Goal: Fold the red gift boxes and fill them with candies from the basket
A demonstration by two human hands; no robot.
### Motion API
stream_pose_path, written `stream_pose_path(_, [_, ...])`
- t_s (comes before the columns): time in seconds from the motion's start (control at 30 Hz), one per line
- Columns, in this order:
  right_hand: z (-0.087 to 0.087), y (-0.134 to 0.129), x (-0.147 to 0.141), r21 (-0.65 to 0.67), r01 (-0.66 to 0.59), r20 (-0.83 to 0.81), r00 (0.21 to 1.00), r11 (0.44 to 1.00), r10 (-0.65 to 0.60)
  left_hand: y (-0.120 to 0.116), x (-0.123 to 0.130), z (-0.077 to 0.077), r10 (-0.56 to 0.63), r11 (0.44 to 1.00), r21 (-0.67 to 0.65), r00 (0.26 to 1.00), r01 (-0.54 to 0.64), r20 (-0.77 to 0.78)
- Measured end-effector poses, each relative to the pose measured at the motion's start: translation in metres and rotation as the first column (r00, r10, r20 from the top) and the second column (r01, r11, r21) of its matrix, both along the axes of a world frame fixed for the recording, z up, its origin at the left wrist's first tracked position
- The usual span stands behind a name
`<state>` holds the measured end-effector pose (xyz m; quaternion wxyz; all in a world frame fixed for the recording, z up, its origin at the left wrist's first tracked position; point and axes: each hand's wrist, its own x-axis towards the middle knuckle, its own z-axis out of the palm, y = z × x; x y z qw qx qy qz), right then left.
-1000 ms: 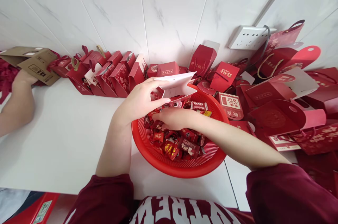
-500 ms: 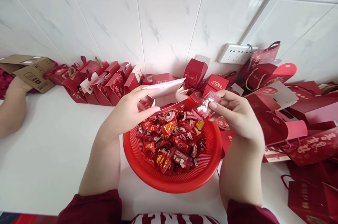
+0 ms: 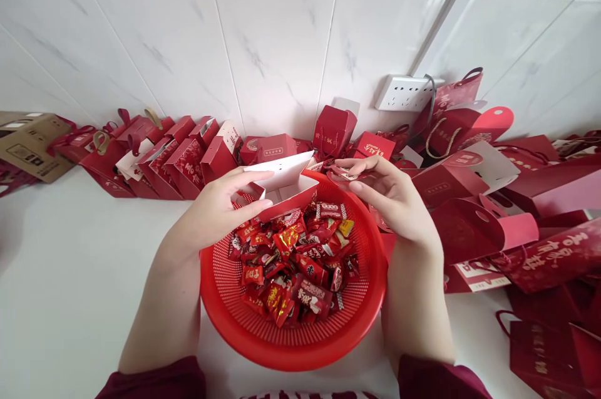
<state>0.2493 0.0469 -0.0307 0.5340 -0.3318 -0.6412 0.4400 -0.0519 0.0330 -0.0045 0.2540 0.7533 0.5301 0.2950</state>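
My left hand (image 3: 224, 211) grips a small red paper gift box (image 3: 287, 202) by its left end. Its white flap stands up and the white inside faces me. Beneath it is a red plastic basket (image 3: 293, 358), heaped with wrapped candies (image 3: 300, 270) in red, maroon and gold. Right of the box, my right hand (image 3: 385, 189) pinches a red-wrapped candy (image 3: 342, 173) between thumb and fingers, seen nearly edge-on. The candy is above the basket's far right rim, apart from the box.
Several red gift boxes (image 3: 181, 161) stand along the tiled wall at the left, beside a brown cardboard box (image 3: 30, 148). Many flattened or open red boxes (image 3: 479, 217) are piled at the right. A white power strip (image 3: 406, 93) leans on the wall.
My right hand has tilted the candy and brought it a little lower and nearer the box. The view has shifted slightly right. Another person's arm at the far left has left the view.
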Motion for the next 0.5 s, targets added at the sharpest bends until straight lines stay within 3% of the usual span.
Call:
stream_pose_path(0.07, [0.000, 0.001, -0.001, 0.087, 0.014, 0.001, 1.000, 0.996, -0.014, 0.000, 0.000, -0.001, -0.010, 1.000, 0.003, 1.000, 0.010, 0.003])
stream_pose_path(0.33, [-0.009, 0.011, 0.001, 0.231, 0.244, 0.102, 0.957, 0.942, -0.273, -0.003, 0.004, 0.002, -0.060, 0.998, 0.013, 0.998, 0.060, -0.026])
stream_pose_path(0.5, [-0.008, 0.011, 0.002, 0.258, 0.267, 0.154, 0.938, 0.929, -0.312, -0.008, 0.006, 0.007, -0.209, 0.977, 0.006, 0.970, 0.211, -0.126])
